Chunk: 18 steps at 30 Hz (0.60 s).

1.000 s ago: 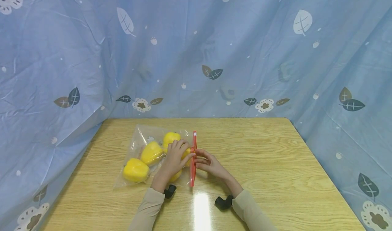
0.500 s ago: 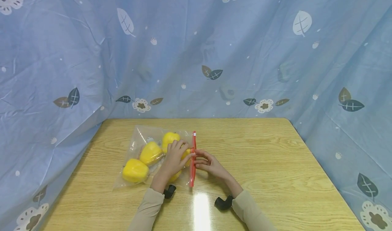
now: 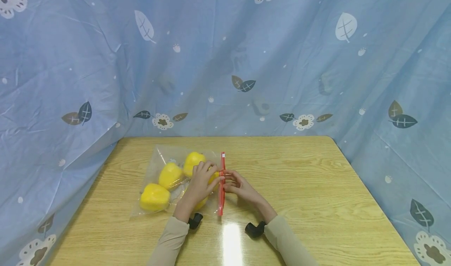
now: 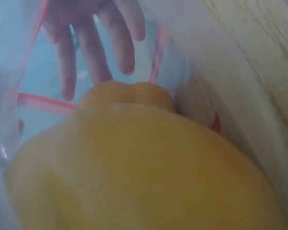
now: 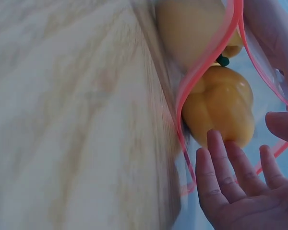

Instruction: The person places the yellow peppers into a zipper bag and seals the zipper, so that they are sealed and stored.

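Observation:
A clear plastic zip bag (image 3: 155, 162) with a red zip edge lies on its side on the table, its mouth facing right. Inside are several yellow bell peppers, one (image 3: 155, 197) at the lower left of the bag. My left hand (image 3: 201, 181) is over the bag, holding the upper lip of the mouth with thumb and fingers. At the mouth my right hand (image 3: 243, 187) has its fingers extended. In the right wrist view, the fingertips of my right hand (image 5: 245, 191) meet a yellow bell pepper (image 5: 218, 108). Another bell pepper (image 4: 149, 167) fills the left wrist view.
The wooden table (image 3: 299, 187) extends to the right of the bag. A blue patterned curtain (image 3: 218, 62) surrounds it at the back and sides. Black camera mounts sit under both wrists.
The bell peppers have shifted slightly left inside the bag. My right hand has moved a little at the mouth, its fingers reaching slightly further left. My left hand has stayed in place.

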### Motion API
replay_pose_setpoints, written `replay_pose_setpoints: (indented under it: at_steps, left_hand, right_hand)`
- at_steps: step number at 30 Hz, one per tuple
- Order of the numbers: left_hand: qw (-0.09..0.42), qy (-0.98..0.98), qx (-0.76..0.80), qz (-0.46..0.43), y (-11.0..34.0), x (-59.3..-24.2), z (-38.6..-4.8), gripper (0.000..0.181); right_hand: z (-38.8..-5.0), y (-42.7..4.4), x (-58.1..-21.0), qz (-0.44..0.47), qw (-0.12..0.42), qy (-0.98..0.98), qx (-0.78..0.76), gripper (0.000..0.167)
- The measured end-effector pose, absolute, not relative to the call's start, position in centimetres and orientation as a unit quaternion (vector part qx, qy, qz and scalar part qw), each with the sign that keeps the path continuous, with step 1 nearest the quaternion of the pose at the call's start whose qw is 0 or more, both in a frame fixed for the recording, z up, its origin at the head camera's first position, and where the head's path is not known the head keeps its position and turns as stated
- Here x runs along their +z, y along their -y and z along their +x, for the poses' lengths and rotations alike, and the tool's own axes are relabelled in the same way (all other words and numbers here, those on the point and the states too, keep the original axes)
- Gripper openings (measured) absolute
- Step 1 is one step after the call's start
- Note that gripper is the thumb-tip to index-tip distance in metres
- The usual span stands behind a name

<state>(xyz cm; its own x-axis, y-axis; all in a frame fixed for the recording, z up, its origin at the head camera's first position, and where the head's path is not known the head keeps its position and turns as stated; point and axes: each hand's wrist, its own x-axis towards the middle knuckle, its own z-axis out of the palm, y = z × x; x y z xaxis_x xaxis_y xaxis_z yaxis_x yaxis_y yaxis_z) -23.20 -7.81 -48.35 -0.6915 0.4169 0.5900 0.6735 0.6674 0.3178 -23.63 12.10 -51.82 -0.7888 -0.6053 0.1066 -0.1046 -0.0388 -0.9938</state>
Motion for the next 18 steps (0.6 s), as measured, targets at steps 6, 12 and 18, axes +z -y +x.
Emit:
replay_pose_setpoints:
  at_steps: [6,12,18]
  left_hand:
    - [0.249,0.879,-0.266,-0.309,7.7,-48.4,-23.1,0.024]
    - [0.231,0.886,-0.262,-0.304,7.4,-48.3,-23.1,0.027]
    - [0.215,0.896,-0.253,-0.293,7.6,-48.2,-23.2,0.032]
  right_hand:
    - [-23.9,-11.6,-51.9,-0.268,0.202,-0.653,-0.679,0.051]
    - [-22.9,-11.5,-50.6,-0.256,0.203,-0.638,-0.697,0.050]
    - [-23.3,-11.6,-52.2,-0.223,0.216,-0.619,-0.722,0.051]
